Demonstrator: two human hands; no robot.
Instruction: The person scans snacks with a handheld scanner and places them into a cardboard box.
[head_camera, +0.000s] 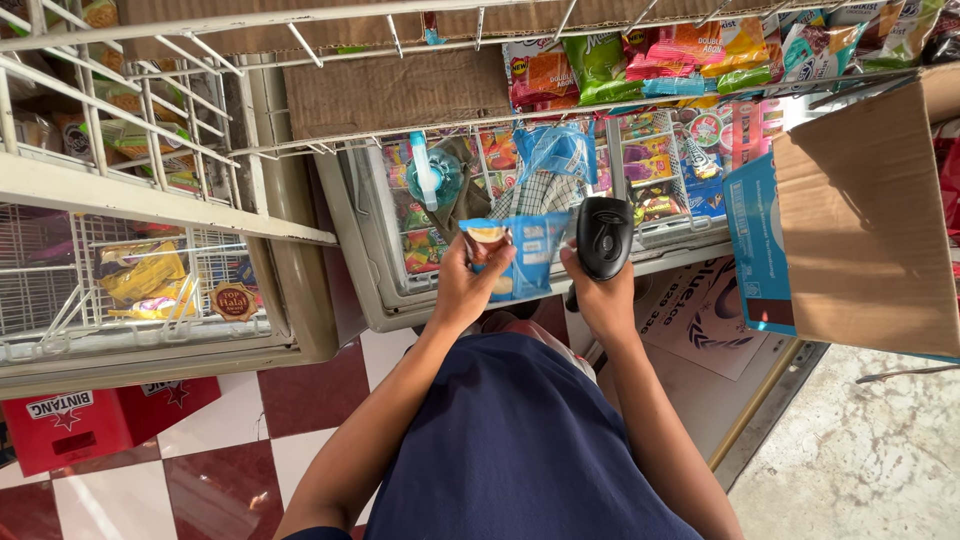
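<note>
A chest freezer (372, 250) with a glass lid stood ahead, packed with bright wrappers. A blue bottle (432, 175) and a checked cloth (540, 192) lay on the lid. Wire racks (110, 110) held snack bags (640, 60) above. An open cardboard box (860, 220) sat at the right, a red crate (95, 425) on the checkered floor (240, 470).

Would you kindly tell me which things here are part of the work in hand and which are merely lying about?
In hand:
- blue snack packet, held by the left hand
- black handheld scanner, held by the right hand

Lying about:
- cardboard box
- red crate
- chest freezer
- wire rack of snack bags
</note>
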